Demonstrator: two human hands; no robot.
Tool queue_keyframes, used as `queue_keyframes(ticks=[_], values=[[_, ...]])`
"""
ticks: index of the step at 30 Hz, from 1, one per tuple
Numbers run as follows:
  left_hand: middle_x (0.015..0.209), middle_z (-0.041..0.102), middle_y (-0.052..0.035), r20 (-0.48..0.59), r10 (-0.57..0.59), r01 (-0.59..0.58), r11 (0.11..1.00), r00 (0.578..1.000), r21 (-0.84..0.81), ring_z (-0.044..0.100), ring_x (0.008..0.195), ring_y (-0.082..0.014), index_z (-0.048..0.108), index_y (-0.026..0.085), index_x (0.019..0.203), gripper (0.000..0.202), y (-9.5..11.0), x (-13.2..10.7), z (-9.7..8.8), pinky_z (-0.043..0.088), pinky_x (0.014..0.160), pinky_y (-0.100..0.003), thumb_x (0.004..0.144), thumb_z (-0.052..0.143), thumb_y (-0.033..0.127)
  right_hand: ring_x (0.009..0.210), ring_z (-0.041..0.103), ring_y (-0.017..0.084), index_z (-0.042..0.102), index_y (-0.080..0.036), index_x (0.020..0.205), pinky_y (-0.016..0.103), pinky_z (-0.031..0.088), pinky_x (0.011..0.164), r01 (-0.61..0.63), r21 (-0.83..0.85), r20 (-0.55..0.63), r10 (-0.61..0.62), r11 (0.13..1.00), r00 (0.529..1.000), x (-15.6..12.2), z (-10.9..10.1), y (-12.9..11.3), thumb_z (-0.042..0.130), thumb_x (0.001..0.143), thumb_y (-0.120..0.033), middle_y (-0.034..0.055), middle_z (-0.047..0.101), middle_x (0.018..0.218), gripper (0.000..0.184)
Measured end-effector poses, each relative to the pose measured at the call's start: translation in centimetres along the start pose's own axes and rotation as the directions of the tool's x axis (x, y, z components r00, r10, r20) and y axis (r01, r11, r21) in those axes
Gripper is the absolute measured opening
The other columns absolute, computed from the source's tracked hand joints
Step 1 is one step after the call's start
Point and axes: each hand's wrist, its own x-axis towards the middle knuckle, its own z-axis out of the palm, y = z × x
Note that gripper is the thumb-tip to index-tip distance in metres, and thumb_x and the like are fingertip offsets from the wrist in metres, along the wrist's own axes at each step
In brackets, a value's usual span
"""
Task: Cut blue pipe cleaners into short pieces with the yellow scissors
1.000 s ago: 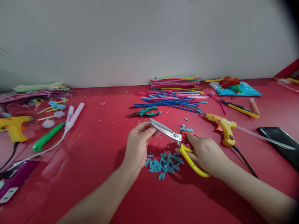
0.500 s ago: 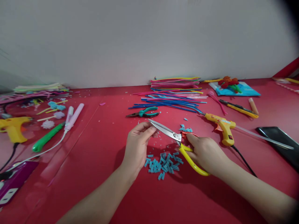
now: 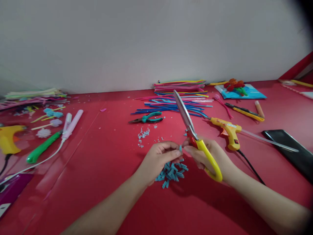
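My right hand (image 3: 212, 156) grips the yellow-handled scissors (image 3: 193, 132), blades closed and pointing up and away. My left hand (image 3: 158, 158) pinches a small blue piece (image 3: 180, 148) between thumb and fingers, right beside the scissors' pivot. Both hands hover over a pile of short blue cut pieces (image 3: 171, 172) on the red table (image 3: 102, 182). Tiny pale blue trimmings (image 3: 143, 133) lie a little beyond my left hand.
Teal pliers (image 3: 146, 118), a pile of coloured pipe cleaners (image 3: 178, 98), a yellow glue gun (image 3: 226, 128) with its cord, a black phone (image 3: 288, 147) at right. At left: a green-handled tool (image 3: 42, 147), a pink appliance (image 3: 72, 123), another glue gun (image 3: 8, 138).
My right hand swung the scissors from lying leftward to pointing up and away. My left hand left the blade tip and came down to the pile, now pinching a blue piece.
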Motion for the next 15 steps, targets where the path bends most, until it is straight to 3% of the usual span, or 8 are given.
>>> queue_keyframes(ticks=[4, 8, 15], values=[[0.061, 0.056, -0.001, 0.065, -0.048, 0.044, 0.997, 0.997, 0.066, 0.049, 0.056, -0.0087, 0.062, 0.013, 0.07, 0.011, 0.0, -0.2, 0.2, 0.039, 0.056, -0.021, 0.069, 0.057, 0.023, 0.031, 0.035, 0.006, 0.047, -0.019, 0.07, 0.017, 0.027, 0.034, -0.025, 0.06, 0.067, 0.021, 0.998, 0.997, -0.3, -0.3, -0.4, 0.044, 0.074, -0.037, -0.0097, 0.035, 0.036, 0.019], [0.061, 0.054, -0.0004, 0.032, -0.082, 0.078, 0.989, 0.996, 0.13, 0.05, 0.057, -0.0096, 0.06, 0.014, 0.072, 0.011, -0.4, -0.1, 0.3, 0.039, 0.056, -0.021, 0.067, 0.059, 0.024, 0.031, 0.034, 0.004, 0.044, -0.019, 0.066, 0.016, 0.024, 0.033, -0.033, 0.039, 0.078, 0.03, 0.999, 0.996, -0.3, -0.3, -0.3, 0.046, 0.07, -0.026, -0.0101, 0.036, 0.04, 0.008], [0.062, 0.054, 0.0017, -0.035, 0.012, -0.005, 0.983, 0.999, 0.183, 0.05, 0.058, -0.0092, 0.057, 0.014, 0.065, 0.008, -1.0, 0.0, 0.6, 0.039, 0.057, -0.021, 0.065, 0.06, 0.022, 0.038, 0.035, 0.005, 0.039, -0.019, 0.063, 0.018, 0.025, 0.039, 0.067, -0.151, 0.018, -0.065, 0.986, 0.998, 0.1, 0.0, 0.3, 0.045, 0.068, -0.023, -0.0086, 0.035, 0.045, 0.009]])
